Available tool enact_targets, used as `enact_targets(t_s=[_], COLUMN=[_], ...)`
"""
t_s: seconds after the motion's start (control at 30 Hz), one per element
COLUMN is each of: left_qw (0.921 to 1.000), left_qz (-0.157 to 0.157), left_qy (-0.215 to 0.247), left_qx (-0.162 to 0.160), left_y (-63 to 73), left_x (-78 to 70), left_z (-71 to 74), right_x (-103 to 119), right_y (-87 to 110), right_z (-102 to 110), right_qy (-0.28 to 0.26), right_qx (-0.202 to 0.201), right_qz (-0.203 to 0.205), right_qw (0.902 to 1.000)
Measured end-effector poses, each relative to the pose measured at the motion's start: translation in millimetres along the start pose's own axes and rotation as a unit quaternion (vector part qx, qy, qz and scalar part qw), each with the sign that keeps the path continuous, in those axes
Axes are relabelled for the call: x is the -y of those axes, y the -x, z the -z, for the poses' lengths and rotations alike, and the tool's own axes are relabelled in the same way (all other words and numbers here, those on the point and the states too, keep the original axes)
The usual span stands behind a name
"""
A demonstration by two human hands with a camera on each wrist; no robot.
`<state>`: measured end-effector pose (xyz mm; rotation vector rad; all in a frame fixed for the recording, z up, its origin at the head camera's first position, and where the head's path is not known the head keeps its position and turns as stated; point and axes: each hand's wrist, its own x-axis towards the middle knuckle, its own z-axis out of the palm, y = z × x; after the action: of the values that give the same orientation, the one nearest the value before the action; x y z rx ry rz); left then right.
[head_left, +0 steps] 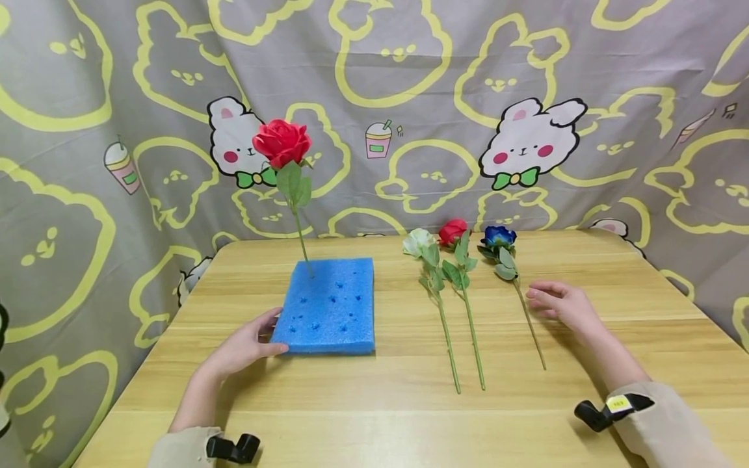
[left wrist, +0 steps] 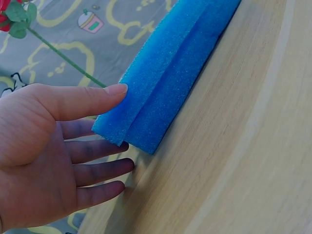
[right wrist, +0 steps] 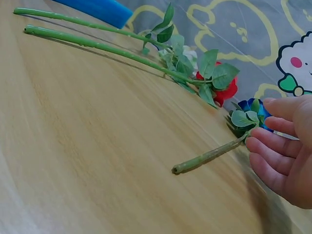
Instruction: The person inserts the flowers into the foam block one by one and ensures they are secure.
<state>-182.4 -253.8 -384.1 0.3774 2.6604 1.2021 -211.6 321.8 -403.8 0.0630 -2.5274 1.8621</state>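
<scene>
A blue foam block [head_left: 328, 309] with several small holes lies on the table. A red rose [head_left: 283, 144] stands in its far left part, slightly tilted. My left hand [head_left: 248, 341] holds the block's near left corner, thumb [left wrist: 105, 97] on the front face and index fingertip hidden behind the foam. On the right lies a blue rose [head_left: 499, 238], its stem slanting toward me. My right hand [head_left: 564, 305] is just right of that stem, fingers loosely bent, nothing gripped; whether a fingertip touches the stem, I cannot tell.
Between block and blue rose lie a white rose [head_left: 418, 242] and another red rose [head_left: 453, 232], stems toward me. A patterned grey curtain [head_left: 374, 78] hangs behind the wooden table [head_left: 409, 429]. Black camera mounts [head_left: 234, 448] sit on both sleeves.
</scene>
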Motion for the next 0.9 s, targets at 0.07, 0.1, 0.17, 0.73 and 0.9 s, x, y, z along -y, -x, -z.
enact_targets(t_s=[0.07,0.1,0.17,0.73,0.9], left_qw=[1.0000,1.0000,1.0000,1.0000,1.0000], left_qz=[0.002,0.004,0.004,0.001,0.002], left_qy=[-0.001,0.001,0.000,0.004,0.002], left_qx=[-0.001,-0.002,-0.002,-0.003,-0.003], left_y=[-0.6,-0.9,-1.1,-0.3,-0.3], left_x=[0.8,1.0,1.0,-0.4,-0.5], left_z=[0.1,0.1,0.3,-1.0,-0.3], right_x=[-1.4,-2.1,-3.5,-6.4,-3.8], right_y=[-1.5,-2.2,-3.5,-6.5,-9.0], right_z=[-0.6,-0.7,-0.6,-1.3,-6.6], right_qy=[-0.004,-0.003,0.000,0.099,0.126], right_qx=[0.001,0.002,0.003,0.021,0.030], right_qz=[-0.003,-0.003,-0.005,-0.018,-0.022], right_qw=[1.0000,1.0000,1.0000,0.9947,0.9913])
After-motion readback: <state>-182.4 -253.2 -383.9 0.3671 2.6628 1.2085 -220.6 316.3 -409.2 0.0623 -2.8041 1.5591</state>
